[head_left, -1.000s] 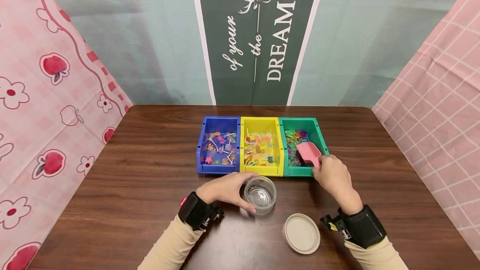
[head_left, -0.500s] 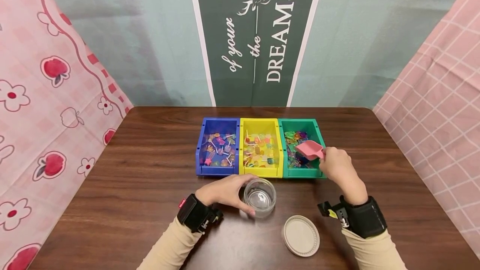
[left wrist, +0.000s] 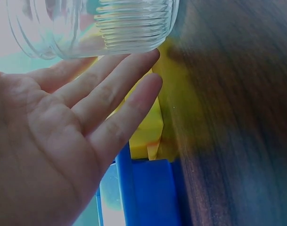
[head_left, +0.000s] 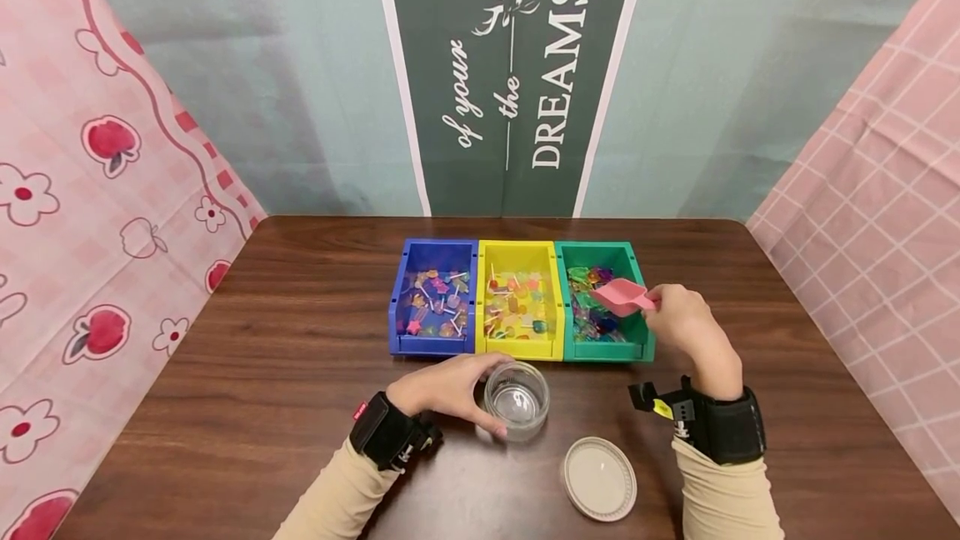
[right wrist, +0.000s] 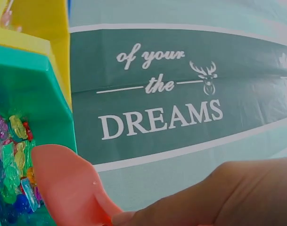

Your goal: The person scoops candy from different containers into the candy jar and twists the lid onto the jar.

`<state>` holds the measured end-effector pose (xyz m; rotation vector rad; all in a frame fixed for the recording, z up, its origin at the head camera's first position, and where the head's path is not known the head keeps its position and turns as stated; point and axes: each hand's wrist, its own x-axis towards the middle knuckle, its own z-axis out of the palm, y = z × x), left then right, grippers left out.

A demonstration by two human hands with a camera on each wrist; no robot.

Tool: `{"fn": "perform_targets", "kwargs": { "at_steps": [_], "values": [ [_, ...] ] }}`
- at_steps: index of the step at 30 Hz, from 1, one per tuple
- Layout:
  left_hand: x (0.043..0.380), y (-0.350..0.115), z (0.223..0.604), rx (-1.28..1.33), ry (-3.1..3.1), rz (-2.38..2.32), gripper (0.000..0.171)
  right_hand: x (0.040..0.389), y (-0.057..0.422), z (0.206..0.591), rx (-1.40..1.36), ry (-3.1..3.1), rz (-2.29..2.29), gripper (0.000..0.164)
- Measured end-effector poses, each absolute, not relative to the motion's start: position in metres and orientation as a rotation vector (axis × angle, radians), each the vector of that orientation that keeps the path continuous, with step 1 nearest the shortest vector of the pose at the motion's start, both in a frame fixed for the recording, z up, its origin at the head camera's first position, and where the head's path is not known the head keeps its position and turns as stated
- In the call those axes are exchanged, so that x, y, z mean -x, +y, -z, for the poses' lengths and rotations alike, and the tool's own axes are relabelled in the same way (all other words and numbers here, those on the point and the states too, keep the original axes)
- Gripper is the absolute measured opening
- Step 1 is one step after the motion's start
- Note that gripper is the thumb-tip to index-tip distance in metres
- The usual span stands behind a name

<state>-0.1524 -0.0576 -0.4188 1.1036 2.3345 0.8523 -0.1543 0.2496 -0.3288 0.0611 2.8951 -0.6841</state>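
My left hand [head_left: 450, 394] holds a clear glass jar [head_left: 516, 400] by its left side, thumb in front and fingers behind. The jar stands upright with its mouth uncovered; in the left wrist view the fingertips lie against the ribbed glass [left wrist: 131, 28]. With my right hand [head_left: 682, 319] I grip the handle of a pink scoop [head_left: 624, 297] over the green bin [head_left: 641, 350]. Shiny colourful pieces [right wrist: 16, 160] fill the floor of that bin. In the right wrist view the scoop's blade [right wrist: 70, 183] shows pink, with no pieces visible on it.
A yellow bin [head_left: 521, 348] and a blue bin [head_left: 431, 346] adjoin the green one, both holding small candy-like pieces, some on white sticks. A pale round lid [head_left: 600, 479] lies on the wooden table [head_left: 300, 340] in front of the jar. Curtains hang around the table.
My right hand has moved up and rightward with the scoop, whose handle has swung from pointing toward me to pointing right. The left hand stays at the jar.
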Motion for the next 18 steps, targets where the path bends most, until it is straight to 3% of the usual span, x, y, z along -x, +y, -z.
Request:
{"fn": "perform_targets", "kwargs": {
  "at_steps": [9,18],
  "values": [
    [0.1525,-0.0574,0.4200,-1.098,2.329,-0.865,0.086,0.1503,0.2504,0.3302,-0.061,2.879,0.693,0.033],
    [0.1529,-0.0577,0.4194,-1.087,2.320,-0.866,0.086,0.1442,0.2529,0.3302,-0.047,2.887,0.667,0.022]
  ]
}}
